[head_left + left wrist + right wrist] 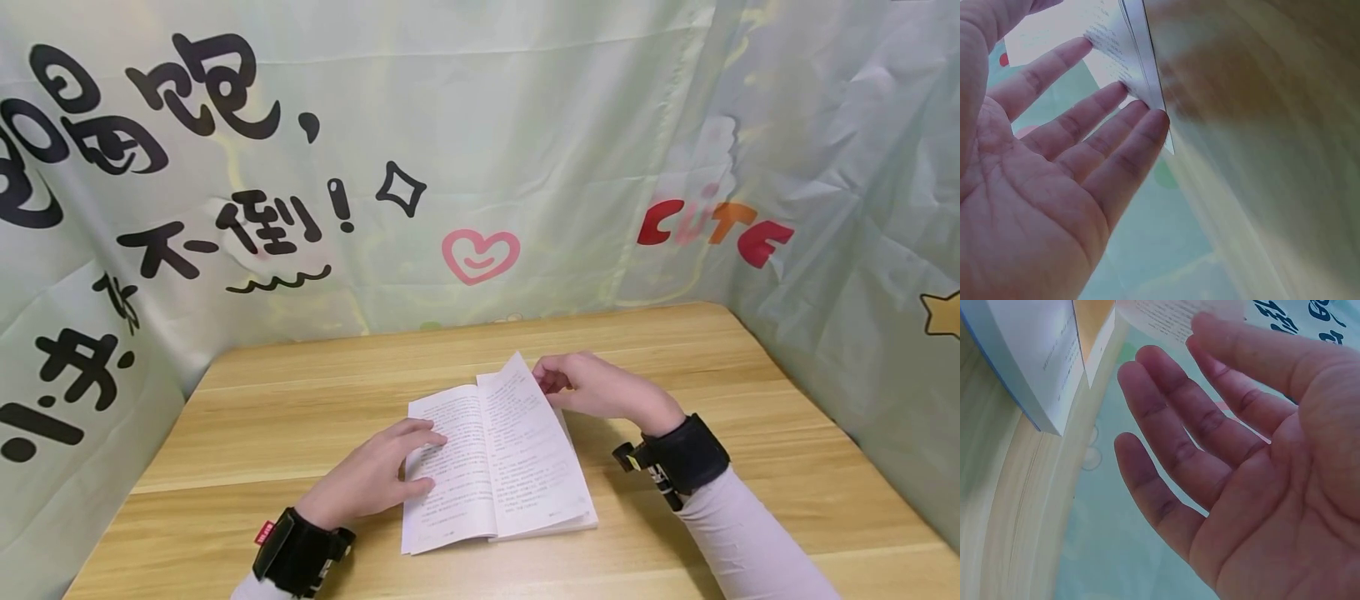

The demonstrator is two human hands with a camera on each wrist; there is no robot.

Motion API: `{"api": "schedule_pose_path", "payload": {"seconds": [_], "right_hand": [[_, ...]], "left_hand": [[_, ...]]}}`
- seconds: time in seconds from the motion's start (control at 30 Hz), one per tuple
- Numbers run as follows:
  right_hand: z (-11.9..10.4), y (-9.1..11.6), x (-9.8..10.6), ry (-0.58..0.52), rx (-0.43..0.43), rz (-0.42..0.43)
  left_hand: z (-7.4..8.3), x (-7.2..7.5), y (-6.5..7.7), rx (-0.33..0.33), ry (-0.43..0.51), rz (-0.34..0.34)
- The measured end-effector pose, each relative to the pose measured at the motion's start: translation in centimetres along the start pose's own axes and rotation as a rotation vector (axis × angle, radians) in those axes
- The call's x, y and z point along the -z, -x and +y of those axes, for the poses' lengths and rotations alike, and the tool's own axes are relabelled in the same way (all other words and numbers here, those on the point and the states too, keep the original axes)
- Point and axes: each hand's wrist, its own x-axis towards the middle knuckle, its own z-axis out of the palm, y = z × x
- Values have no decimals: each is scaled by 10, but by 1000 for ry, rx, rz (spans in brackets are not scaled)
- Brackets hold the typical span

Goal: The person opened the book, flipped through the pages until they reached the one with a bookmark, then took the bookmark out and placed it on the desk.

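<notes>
A paperback book (450, 467) lies spread on the wooden table, its pages printed with small text. My left hand (378, 471) rests over the left page, fingers spread and fairly straight. In the left wrist view, the fingertips of that left hand (1054, 162) meet the page near its edge. On the other side, my right hand (592, 385) pinches the edge of a right-hand page (525, 417) between thumb and index finger. This page is raised, its top corner pointing up. The right wrist view shows the other fingers (1160, 419) loosely bent, away from the paper.
The wooden table (300, 383) extends around the book. Behind it and along the sides hangs a pale green fabric sheet (570, 183) with printed lettering, a pink heart (481, 257) and a star. Black straps with small cameras (686, 454) sit on both wrists.
</notes>
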Motion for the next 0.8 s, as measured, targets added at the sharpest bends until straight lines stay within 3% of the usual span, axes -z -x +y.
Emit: {"api": "schedule_pose_path", "payload": {"seconds": [0.33, 0.8], "right_hand": [[-8, -3, -5, -34, -2, -43], [-16, -8, -21, -36, 77, -78]], "left_hand": [[1, 3, 2, 5, 2, 21], [-7, 4, 2, 22, 15, 25]]}}
